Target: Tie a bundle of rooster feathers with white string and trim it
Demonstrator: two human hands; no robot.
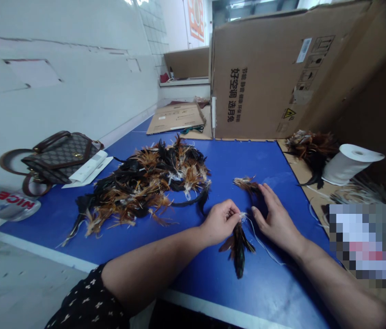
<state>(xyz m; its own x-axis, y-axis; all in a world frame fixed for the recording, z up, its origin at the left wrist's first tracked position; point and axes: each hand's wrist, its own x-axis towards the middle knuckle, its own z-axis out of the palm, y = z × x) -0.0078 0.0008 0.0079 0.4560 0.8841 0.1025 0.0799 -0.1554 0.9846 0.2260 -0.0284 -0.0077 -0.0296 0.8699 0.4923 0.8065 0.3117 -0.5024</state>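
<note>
Feathers (238, 244) are hanging in a small dark bundle from the left hand (220, 222), which is pinching their quill ends between thumb and fingers. Right hand (275, 214) is lying just beside it, fingers spread flat on the blue table (240, 164), fingertips touching a second tuft (246, 183). White thread (263, 242) is trailing from the pinch under the right wrist. Big feather pile (145, 183) is lying to the left, well apart. Handbag (57, 157) and bottle (6, 201) are sitting by the white wall. Cardboard box (268, 82) is standing behind; its contents are not showing. Thread spool (348, 164) is lying at right, near more feathers.
</note>
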